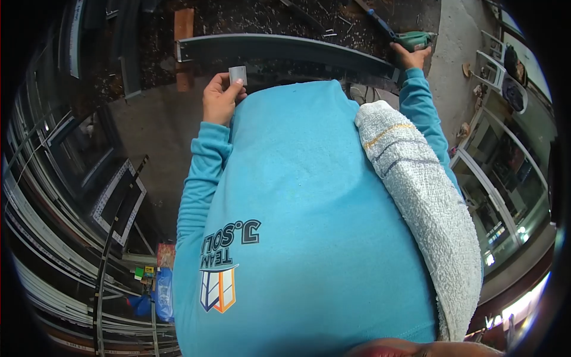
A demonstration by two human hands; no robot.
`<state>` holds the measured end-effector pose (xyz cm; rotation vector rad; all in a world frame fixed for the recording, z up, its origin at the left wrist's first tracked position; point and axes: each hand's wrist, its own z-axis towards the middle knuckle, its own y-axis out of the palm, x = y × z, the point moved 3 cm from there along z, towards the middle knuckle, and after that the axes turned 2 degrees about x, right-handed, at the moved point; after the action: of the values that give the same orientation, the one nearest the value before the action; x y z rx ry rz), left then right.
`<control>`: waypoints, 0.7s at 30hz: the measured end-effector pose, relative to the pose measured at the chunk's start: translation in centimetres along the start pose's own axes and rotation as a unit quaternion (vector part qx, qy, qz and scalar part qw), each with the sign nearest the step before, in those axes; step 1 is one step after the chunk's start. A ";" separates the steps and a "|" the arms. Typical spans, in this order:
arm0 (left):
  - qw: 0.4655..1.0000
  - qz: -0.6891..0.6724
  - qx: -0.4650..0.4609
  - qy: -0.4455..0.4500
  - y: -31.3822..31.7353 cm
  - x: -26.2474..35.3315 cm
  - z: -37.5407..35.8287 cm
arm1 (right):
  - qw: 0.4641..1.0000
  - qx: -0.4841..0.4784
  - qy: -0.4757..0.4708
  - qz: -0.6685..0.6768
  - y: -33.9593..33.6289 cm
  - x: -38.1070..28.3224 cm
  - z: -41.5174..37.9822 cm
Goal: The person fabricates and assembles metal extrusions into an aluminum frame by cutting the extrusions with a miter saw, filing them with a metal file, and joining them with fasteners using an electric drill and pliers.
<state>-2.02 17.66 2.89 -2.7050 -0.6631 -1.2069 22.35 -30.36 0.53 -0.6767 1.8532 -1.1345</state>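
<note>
My left hand (221, 100) pinches a small, flat, grey-white rectangular piece (238, 75) between thumb and fingers, just in front of my blue shirt. At the far right of the workbench (262, 18), my right hand (412, 58) is closed around the near side of a green power tool (414, 40); its exact kind is not clear. Part of that grip is hidden. Between the hands lies a long dark grey metal profile (291, 50), running across the bench's near side. Its left end rests by a wooden block (184, 25).
Small chips and scraps litter the bench. A blue-handled tool (380, 24) lies beside the green one. Long profiles (41, 238) are racked on my left. A white chair (502, 74) and framed panels (499, 172) stand at right. A white towel (416, 196) hangs over my shoulder.
</note>
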 end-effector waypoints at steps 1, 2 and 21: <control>1.000 0.004 0.025 -0.006 -0.1 -1.5 0.7 | 1.000 -0.010 -0.005 0.011 -0.6 -0.3 0.0; 0.999 0.025 0.033 0.007 -0.2 -2.8 1.5 | 0.997 0.051 -0.053 -0.010 -1.1 0.2 0.5; 0.946 0.182 0.187 0.194 1.0 -6.7 3.7 | 0.683 -0.608 -0.387 0.118 -7.6 -21.0 -24.3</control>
<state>-3.02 15.44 -4.40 -2.0772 -0.2821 -1.3000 11.99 -6.64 21.02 -1.2962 1.5967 0.7231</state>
